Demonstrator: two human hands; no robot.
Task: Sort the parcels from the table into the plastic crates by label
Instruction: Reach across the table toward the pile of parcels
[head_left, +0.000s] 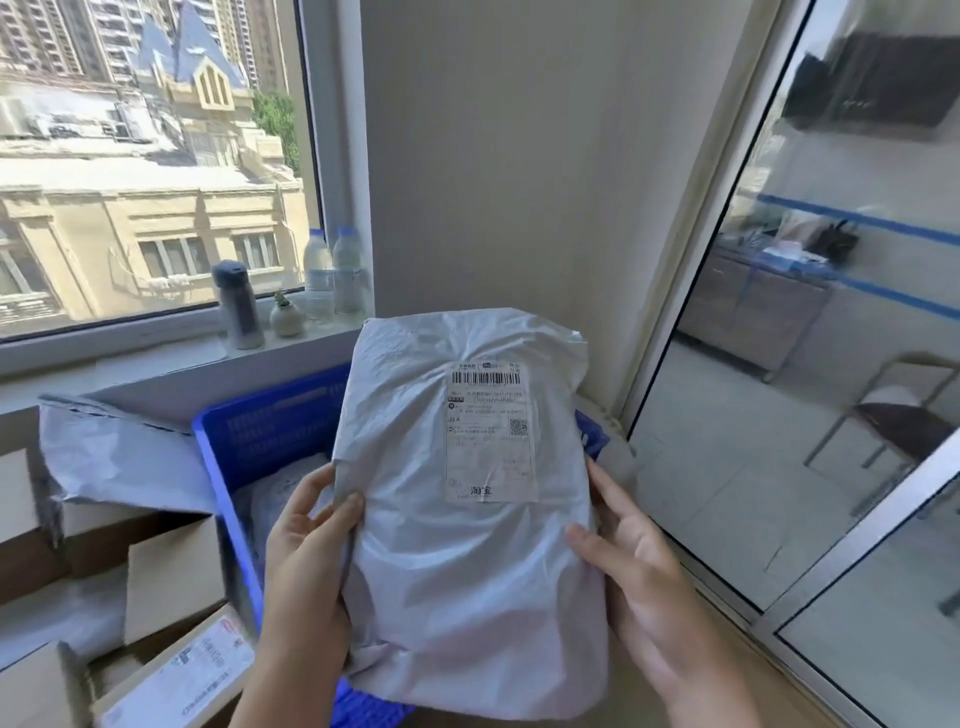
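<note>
I hold a grey plastic mailer parcel (467, 545) upright in front of me, its white shipping label (491, 431) with barcode facing the camera. My left hand (306, 551) grips its left edge, thumb on the front. My right hand (628, 561) grips the right edge the same way. Behind and below the parcel stands a blue plastic crate (260, 431) with another grey parcel (285, 499) lying inside; most of the crate is hidden by the held parcel.
Left of the crate lie a crumpled grey mailer (119, 457) and several cardboard boxes (171, 577). On the windowsill stand a flask (236, 304), a small vase (285, 314) and two water bottles (332, 275). A glass partition (805, 364) runs along the right.
</note>
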